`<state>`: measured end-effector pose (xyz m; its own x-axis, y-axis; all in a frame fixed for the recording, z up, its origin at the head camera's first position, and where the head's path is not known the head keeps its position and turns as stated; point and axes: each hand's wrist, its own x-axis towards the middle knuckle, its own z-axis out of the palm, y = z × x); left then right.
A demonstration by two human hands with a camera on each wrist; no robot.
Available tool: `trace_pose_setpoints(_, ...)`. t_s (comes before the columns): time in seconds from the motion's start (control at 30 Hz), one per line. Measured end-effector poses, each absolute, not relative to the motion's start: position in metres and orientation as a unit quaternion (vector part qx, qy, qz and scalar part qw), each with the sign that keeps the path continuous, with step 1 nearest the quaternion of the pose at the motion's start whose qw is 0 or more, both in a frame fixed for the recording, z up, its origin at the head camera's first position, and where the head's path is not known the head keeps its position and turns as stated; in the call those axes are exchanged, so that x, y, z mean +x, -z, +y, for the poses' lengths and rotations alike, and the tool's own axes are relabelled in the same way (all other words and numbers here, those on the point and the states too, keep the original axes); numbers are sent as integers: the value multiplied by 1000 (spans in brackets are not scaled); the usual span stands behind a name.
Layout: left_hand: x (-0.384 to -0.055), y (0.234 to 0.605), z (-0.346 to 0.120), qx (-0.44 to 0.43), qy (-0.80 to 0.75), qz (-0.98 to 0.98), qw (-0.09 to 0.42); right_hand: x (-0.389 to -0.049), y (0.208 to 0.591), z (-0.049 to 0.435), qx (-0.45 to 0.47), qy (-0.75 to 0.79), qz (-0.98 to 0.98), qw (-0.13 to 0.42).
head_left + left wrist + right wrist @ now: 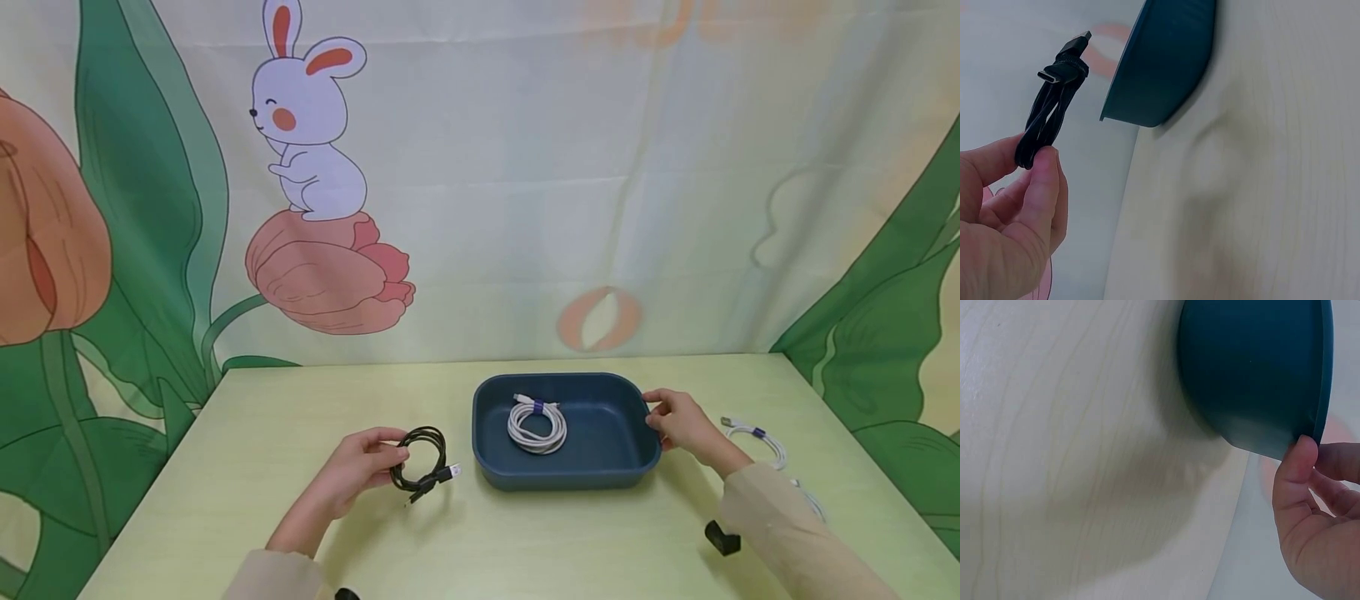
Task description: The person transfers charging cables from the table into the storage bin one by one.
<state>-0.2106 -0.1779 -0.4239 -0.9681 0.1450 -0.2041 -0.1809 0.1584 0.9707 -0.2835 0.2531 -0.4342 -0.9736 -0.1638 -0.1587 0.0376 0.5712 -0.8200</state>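
Observation:
In the head view my left hand [362,468] pinches a coiled black USB cable [400,477] above the table, left of a dark blue bin [615,481]. The left wrist view shows the cable's two plugs [1072,62] pointing away from thumb and fingers. My right hand [681,423] grips the bin's right rim; in the right wrist view the thumb lies on the outer wall and fingers reach over the edge. Inside the bin, toward its left, rests a coiled white cable [538,425] with a purple tie.
Two white cables lie on the table right of the bin, one with a purple tie [759,432], the other [813,503] partly hidden by the right sleeve. A printed cloth [480,183] hangs behind the table [555,550].

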Motion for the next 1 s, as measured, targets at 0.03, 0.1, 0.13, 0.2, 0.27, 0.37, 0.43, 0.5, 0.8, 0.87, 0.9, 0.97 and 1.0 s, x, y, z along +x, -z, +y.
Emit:
trace_pose_setpoints(0.03,-211,424,-177,-15,-650,749,125,-283,435,253,-37,461,880,109)
trace_pose_setpoints(0.1,-212,424,-174,-19,-653,747,121,-283,435,253,-36,462,879,109)
trace_pose_setpoints(0.13,-212,424,-173,-19,-655,746,119,-283,435,254,-36,462,880,109)
trace_pose_setpoints(0.2,-213,424,-171,-18,-658,744,117,-283,435,254,-36,460,880,109)
trace_pose_setpoints(0.27,-213,423,-168,-18,-661,742,115,-283,435,254,-35,460,880,110)
trace_pose_setpoints(0.37,-215,423,-164,-18,-664,739,113,-283,434,254,-36,461,880,111)
trace_pose_setpoints(0.43,-216,424,-161,-23,-665,738,112,-283,435,254,-37,464,878,111)
trace_pose_setpoints(0.5,-217,424,-158,-27,-667,736,112,-283,435,254,-38,466,877,111)
trace_pose_setpoints(0.8,-217,425,-143,-27,-675,728,113,-284,435,254,-37,466,877,112)
trace_pose_setpoints(0.87,-217,425,-139,-30,-675,729,109,-284,435,254,-37,465,877,112)
trace_pose_setpoints(0.9,-217,425,-138,-32,-676,729,106,-284,435,254,-37,465,878,112)
trace_pose_setpoints(0.97,-218,425,-134,-31,-677,728,103,-283,436,254,-36,465,878,112)
trace_pose_setpoints(1.0,-218,424,-133,-31,-677,728,102,-283,436,254,-36,465,877,112)
